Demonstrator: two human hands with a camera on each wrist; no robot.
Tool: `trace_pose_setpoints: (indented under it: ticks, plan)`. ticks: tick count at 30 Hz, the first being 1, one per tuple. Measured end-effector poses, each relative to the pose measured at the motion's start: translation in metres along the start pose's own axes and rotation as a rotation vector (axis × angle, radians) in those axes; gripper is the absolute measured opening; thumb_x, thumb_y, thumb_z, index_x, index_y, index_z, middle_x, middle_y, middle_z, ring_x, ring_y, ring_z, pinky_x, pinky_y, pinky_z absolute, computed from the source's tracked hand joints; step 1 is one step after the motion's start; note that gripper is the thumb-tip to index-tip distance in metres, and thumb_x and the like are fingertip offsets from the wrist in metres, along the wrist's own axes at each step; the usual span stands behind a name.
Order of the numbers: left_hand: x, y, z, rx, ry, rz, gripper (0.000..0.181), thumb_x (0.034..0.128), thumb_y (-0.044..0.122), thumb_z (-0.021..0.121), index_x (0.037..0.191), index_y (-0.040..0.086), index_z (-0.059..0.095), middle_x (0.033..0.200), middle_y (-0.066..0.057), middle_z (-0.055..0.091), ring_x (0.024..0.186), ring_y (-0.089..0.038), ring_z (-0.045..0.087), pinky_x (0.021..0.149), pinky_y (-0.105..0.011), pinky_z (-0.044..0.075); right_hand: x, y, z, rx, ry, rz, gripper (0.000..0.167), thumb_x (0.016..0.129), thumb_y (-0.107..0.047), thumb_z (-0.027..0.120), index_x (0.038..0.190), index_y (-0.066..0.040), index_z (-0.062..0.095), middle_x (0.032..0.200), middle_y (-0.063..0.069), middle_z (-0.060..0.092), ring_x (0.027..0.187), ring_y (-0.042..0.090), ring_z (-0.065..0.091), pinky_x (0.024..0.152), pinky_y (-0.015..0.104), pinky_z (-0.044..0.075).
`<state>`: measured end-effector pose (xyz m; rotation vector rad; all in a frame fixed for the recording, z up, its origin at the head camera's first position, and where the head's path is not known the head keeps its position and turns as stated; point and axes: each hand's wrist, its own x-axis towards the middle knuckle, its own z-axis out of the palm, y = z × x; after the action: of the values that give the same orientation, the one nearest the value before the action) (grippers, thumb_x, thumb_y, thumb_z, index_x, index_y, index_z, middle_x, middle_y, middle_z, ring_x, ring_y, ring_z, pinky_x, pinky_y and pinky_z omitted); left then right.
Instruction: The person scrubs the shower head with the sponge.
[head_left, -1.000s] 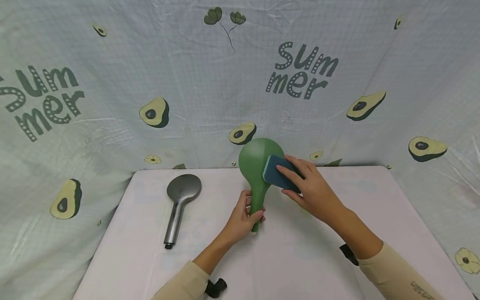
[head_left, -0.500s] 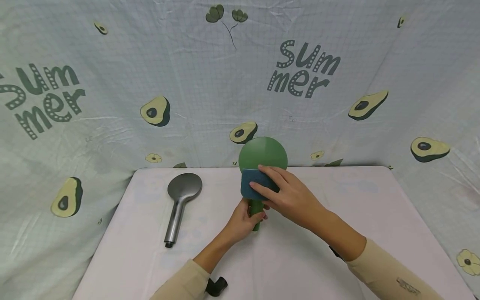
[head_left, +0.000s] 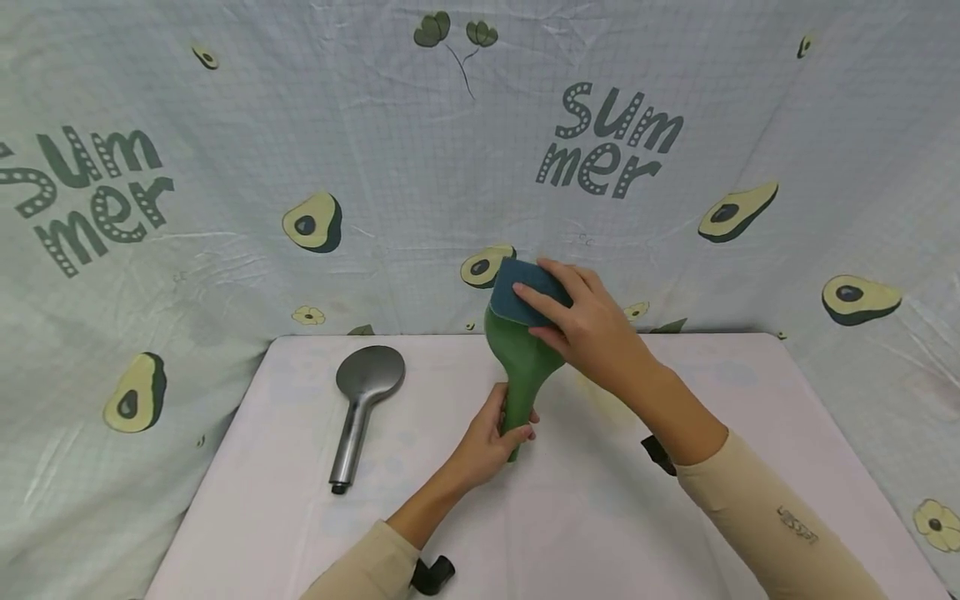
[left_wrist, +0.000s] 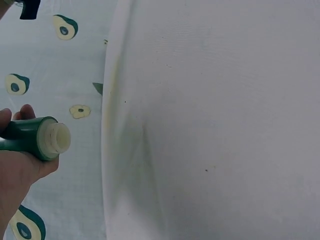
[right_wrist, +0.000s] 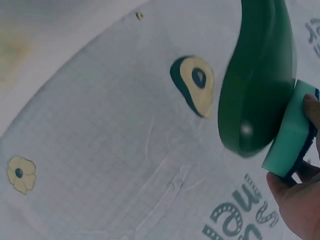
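Observation:
My left hand (head_left: 487,442) grips a green shower head (head_left: 521,354) by its handle, holding it upright above the table. Its pale, open connector end (left_wrist: 61,138) pokes out past the fingers in the left wrist view. My right hand (head_left: 592,325) pinches a sponge (head_left: 528,287) with a dark blue scouring side and a light green foam side. In the right wrist view the foam side (right_wrist: 290,132) lies against the round head of the green shower head (right_wrist: 257,95). From the head camera, sponge and fingers hide the upper part of that head.
A grey metallic shower head (head_left: 360,412) lies on the left part of the white-covered table (head_left: 270,467). Behind the table hangs a cloth (head_left: 420,167) printed with avocados and lettering. Black wrist camera mounts (head_left: 433,575) stick out near both sleeves.
My right hand has moved the sponge from the head's right side, down across its neck, then up to the top of the head. The green shower head has turned somewhat; my left hand keeps its grip.

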<state>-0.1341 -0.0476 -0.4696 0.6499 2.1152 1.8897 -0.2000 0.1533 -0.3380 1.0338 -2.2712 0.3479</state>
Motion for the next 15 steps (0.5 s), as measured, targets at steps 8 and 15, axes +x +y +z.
trace_pose_setpoints:
  ticks: [8,15]
  plan:
    - [-0.001,0.0,0.001,0.023,0.006,-0.013,0.05,0.1026,-0.002,0.058,0.147,0.005,0.036,0.118,-0.021,0.063,0.099,-0.024,0.066,0.089,-0.024,0.054,0.013,0.013,-0.007,0.045,-0.004,0.078,0.056,0.092,-0.023,0.08,0.144,-0.016,0.061,0.153,0.025,0.045,0.136,0.046,0.048,0.111,0.058,0.046]
    - [-0.003,0.002,-0.004,0.04,0.029,-0.019,0.05,0.102,-0.002,0.059,0.147,0.005,0.037,0.116,-0.017,0.064,0.097,-0.02,0.066,0.087,-0.025,0.055,-0.003,-0.003,0.001,0.005,-0.027,-0.026,0.06,0.091,-0.025,0.081,0.146,-0.017,0.059,0.153,0.025,0.046,0.132,0.046,0.051,0.109,0.056,0.049]
